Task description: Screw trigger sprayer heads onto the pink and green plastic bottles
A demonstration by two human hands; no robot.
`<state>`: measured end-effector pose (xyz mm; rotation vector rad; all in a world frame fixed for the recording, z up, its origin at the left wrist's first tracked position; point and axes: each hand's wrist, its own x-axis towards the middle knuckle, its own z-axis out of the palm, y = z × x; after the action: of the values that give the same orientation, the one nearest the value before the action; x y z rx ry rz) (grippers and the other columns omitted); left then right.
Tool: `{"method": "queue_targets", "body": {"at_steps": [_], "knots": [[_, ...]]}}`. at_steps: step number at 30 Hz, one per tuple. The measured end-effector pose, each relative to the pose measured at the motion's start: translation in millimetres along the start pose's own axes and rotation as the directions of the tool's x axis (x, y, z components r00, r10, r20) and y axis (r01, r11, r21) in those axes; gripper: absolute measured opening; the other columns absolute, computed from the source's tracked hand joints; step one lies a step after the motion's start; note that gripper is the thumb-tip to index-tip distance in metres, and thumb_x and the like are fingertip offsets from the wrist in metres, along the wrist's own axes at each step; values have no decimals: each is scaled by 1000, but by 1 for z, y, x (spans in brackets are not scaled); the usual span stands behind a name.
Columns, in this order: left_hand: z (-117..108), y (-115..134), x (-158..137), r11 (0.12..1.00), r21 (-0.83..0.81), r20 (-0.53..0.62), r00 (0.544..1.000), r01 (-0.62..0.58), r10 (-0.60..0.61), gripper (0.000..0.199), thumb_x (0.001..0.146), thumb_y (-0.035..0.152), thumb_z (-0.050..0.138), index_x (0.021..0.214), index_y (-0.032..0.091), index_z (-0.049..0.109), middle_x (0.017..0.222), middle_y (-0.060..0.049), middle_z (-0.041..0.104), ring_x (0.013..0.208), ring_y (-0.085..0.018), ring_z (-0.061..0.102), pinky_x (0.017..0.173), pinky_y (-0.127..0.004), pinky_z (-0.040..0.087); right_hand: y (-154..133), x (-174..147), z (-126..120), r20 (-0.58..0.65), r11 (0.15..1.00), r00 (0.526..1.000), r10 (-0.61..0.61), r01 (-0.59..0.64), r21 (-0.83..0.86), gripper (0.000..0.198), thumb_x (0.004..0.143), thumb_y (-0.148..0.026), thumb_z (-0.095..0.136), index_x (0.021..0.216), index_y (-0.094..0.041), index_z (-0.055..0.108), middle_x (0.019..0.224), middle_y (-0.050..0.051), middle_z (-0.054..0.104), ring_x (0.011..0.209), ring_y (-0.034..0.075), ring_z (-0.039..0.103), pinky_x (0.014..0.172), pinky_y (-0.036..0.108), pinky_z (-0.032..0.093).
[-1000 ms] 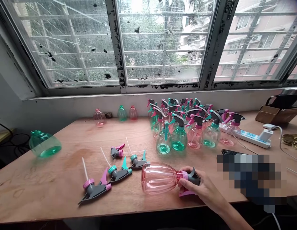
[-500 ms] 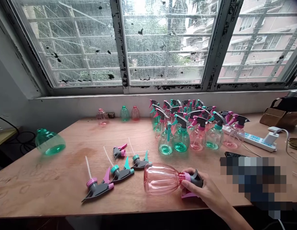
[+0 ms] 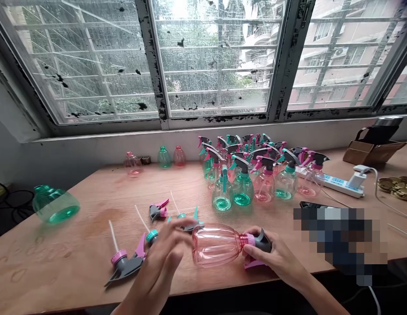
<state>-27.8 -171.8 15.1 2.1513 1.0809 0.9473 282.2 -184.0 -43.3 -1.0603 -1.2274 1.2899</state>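
Observation:
My right hand (image 3: 278,256) grips a pink spray bottle (image 3: 216,246) around its neck and dark trigger head. The bottle lies on its side, base to the left, pink lever underneath. My left hand (image 3: 160,258), slightly blurred, has its fingers outstretched close to the base; whether they touch it I cannot tell. By that hand lies a loose spray head with a pink collar (image 3: 126,266), its tube pointing up. A teal-collared spray head (image 3: 152,236) and another teal one (image 3: 191,225) are partly covered by the fingers. Farther back is a pink-and-grey spray head (image 3: 158,211).
Several assembled spray bottles (image 3: 242,190) crowd the back middle. A green bottle body (image 3: 55,205) lies tilted at the left edge. Pink and green bodies (image 3: 164,157) stand by the wall. At right are a power strip (image 3: 342,186), a brown bag (image 3: 367,153) and a pixelated area.
My left hand has come into view from below and reached toward the bottle's base. My right hand keeps its hold on the bottle. The view has shifted slightly to the right.

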Motion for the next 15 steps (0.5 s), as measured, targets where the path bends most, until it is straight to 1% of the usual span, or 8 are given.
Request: {"method": "queue_targets", "body": {"at_steps": [1, 2, 4, 7, 9, 12, 15], "knots": [[5, -1, 11, 1000, 22, -42, 999, 5, -4, 43, 108, 53, 35, 126, 28, 65, 156, -7, 49, 148, -35, 39, 123, -52, 32, 0, 0, 0, 5, 1000, 1000, 2, -2, 1, 34, 82, -43, 86, 92, -16, 67, 75, -1, 70, 66, 18, 73, 68, 32, 64], [10, -4, 20, 999, 32, -68, 998, 17, -15, 46, 107, 57, 35, 132, 29, 61, 157, -6, 47, 149, -35, 36, 124, -52, 30, 0, 0, 0, 11, 1000, 1000, 4, -4, 1, 35, 82, -43, 86, 92, -16, 67, 74, -1, 70, 66, 18, 72, 68, 32, 64], [22, -10, 30, 999, 20, -55, 997, 47, -46, 51, 105, 60, 37, 142, 28, 53, 159, -8, 45, 151, -34, 35, 126, -54, 27, 1, -1, -1, 20, 1000, 1000, 2, -2, -8, 35, 83, -44, 86, 93, -16, 68, 74, -1, 71, 67, 18, 73, 69, 31, 64], [35, -20, 30, 995, 41, -2, 996, 93, -93, 53, 104, 59, 44, 145, 26, 52, 160, -11, 45, 153, -34, 31, 128, -58, 20, 1, -1, -2, 15, 1000, 1000, -3, 3, -28, 33, 84, -43, 85, 93, -16, 68, 75, 0, 73, 68, 18, 74, 69, 30, 63], [38, -26, 25, 993, 41, 37, 993, 110, -111, 56, 103, 58, 47, 149, 27, 49, 163, -10, 42, 156, -33, 27, 129, -58, 18, 0, -1, -2, 14, 1000, 1000, -8, 9, -25, 32, 84, -42, 85, 92, -16, 68, 74, 0, 73, 67, 18, 74, 68, 29, 63], [35, -30, 20, 991, 55, 86, 988, 120, -124, 67, 100, 58, 55, 158, 28, 39, 168, -9, 36, 158, -33, 21, 130, -58, 17, 0, -1, -3, 22, 1000, 1000, -11, 11, 0, 30, 85, -41, 84, 92, -17, 68, 75, 1, 75, 67, 19, 75, 67, 30, 64], [31, -31, 20, 993, 73, 153, 983, 89, -99, 69, 99, 56, 59, 159, 30, 38, 170, -7, 32, 159, -32, 17, 130, -56, 18, 0, -1, -4, 15, 1000, 1000, -13, 13, 17, 29, 86, -39, 84, 92, -16, 68, 77, 2, 77, 67, 18, 75, 68, 31, 64]]}}
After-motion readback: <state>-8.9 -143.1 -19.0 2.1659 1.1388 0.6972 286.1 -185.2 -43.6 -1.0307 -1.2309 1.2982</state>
